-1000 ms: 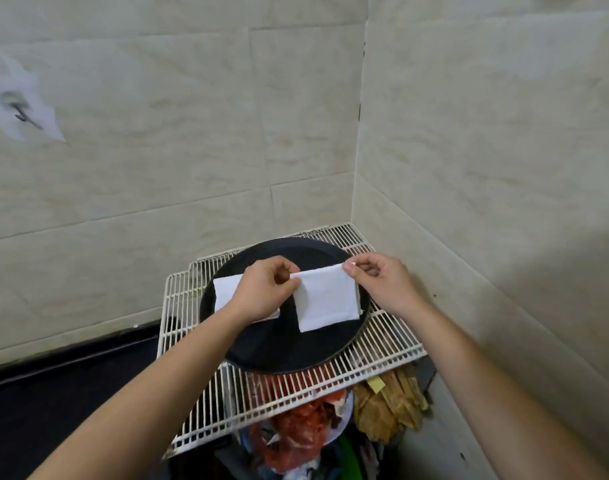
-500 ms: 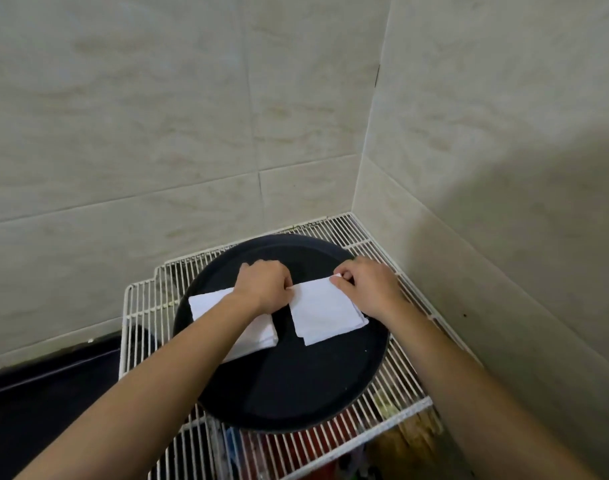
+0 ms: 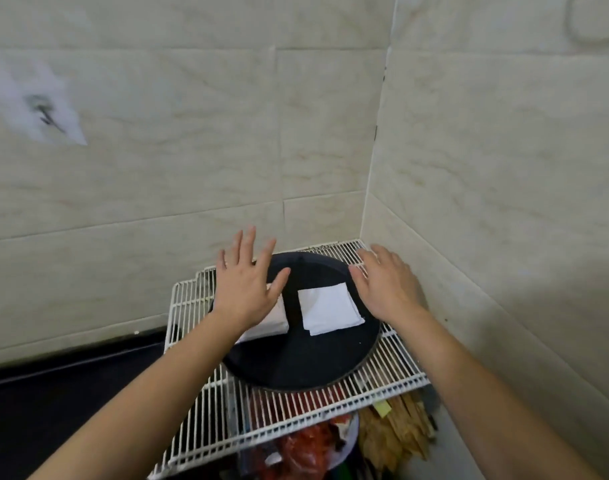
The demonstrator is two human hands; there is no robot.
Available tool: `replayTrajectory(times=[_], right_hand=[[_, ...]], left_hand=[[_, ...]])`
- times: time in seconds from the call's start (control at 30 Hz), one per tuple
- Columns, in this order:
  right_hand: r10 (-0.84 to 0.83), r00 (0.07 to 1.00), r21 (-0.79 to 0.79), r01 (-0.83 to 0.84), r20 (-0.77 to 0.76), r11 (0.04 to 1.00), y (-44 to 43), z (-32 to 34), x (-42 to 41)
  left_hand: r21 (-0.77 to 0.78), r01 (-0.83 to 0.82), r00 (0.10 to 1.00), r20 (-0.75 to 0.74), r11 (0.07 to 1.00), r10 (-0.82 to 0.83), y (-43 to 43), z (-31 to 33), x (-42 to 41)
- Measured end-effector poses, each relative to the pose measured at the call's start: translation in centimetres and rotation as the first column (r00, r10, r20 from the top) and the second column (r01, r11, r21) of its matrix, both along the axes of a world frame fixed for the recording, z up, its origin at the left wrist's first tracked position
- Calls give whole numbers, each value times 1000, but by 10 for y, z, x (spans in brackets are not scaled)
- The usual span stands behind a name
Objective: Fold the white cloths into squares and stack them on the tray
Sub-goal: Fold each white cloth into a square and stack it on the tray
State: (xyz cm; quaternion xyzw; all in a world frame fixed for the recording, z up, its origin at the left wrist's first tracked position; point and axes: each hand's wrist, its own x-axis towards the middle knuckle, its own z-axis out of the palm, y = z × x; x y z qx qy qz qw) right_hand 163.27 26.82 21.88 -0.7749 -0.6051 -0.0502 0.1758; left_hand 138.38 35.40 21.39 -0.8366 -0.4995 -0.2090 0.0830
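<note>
Spread wide over the tray, the left hand (image 3: pixel 247 292) was seen with its fingers straight and parted, and nothing was held in it. Whether its palm touched the white pile beneath it could not be told. The right hand (image 3: pixel 386 289) was likewise released, its fingers loosely extended and empty, and was placed above the tray's right rim.

Between the two hands a folded white cloth (image 3: pixel 330 311) was laid flat on the tray, right of its middle. It was roughly square, with one layer showing slightly offset at its near left corner. A thicker pile of white cloths (image 3: pixel 270 323) was set on the left part of the tray, largely covered by the left hand and forearm. The two were kept apart by a strip of bare black surface.

The round black tray (image 3: pixel 303 362) was borne on a white wire rack (image 3: pixel 296 407), which was fitted into a corner of beige tiled walls (image 3: pixel 192 150). Red packaging (image 3: pixel 306 448) and a brown bundle (image 3: pixel 396 434) were visible below the rack's near edge.
</note>
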Motion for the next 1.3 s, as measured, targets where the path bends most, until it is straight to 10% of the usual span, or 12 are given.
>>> replayTrajectory(times=[0.6,1.3], right_hand=[[622,773,171,-635,125,753,-77,-6,-313],[920,364,91,-931,144,354,-298,-25,-856]], left_hand=[[81,-683,725,-51,726,687,-251,1,-318],[86,-919,380,-63,384,923,-587,-20,-770]])
